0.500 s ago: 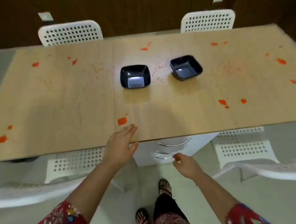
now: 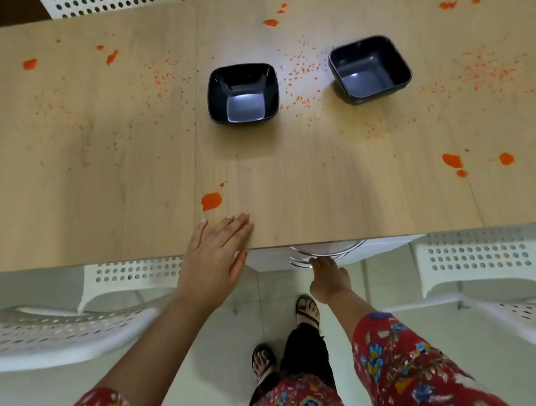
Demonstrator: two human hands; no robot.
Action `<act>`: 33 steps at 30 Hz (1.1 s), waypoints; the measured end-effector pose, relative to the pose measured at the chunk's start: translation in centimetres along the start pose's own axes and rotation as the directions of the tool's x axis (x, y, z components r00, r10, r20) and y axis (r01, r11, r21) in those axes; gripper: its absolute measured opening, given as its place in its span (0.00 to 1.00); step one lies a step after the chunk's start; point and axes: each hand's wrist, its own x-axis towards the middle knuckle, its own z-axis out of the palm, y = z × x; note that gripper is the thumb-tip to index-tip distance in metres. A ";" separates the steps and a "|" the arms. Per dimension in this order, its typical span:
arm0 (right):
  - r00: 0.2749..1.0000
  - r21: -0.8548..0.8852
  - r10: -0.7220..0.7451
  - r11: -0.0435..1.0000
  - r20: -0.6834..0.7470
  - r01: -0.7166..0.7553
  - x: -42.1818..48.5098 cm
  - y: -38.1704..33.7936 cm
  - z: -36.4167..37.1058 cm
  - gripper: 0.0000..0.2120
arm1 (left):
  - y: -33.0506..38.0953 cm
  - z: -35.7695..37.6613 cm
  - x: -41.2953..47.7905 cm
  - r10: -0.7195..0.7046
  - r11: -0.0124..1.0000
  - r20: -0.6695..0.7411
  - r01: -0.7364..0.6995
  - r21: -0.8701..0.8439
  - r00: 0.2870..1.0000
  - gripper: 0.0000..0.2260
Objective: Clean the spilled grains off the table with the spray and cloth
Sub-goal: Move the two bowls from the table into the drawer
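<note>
Right hand (image 2: 331,279) has reached the drawer handle (image 2: 347,249), below-right of left hand (image 2: 213,261); grip unclear. Left lies flat on table (image 2: 328,201) edge. Probably fetching spray, cloth.

Matt wood-grain table (image 2: 293,199), glossy black bowls (image 2: 242,93), perforated white plastic chairs (image 2: 478,257)

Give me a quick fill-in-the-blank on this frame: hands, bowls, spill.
1. The left hand rests flat on the near ____ of the table.
2. The right hand reaches the metal ____ handles under the table.
3. Scattered ____ grains lie between the left bowl and right bowl.
Answers: edge; drawer; orange.
</note>
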 end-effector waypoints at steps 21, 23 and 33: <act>0.946 0.029 0.033 0.999 0.321 -0.044 -11.3 1.6 4.2 0.27 | 1.8 -1.4 0.2 -0.073 0.997 0.106 0.069 0.042 0.992 0.23; 0.901 0.024 0.017 0.999 0.434 -0.030 -11.5 0.8 1.7 0.26 | 2.0 -1.9 0.4 -0.086 0.994 0.171 0.075 0.074 0.981 0.25; 0.977 0.531 -0.109 0.825 -0.182 0.192 -11.3 -0.1 -19.8 0.14 | 1.9 -4.9 8.0 -0.412 0.764 -0.019 0.335 -0.551 0.911 0.17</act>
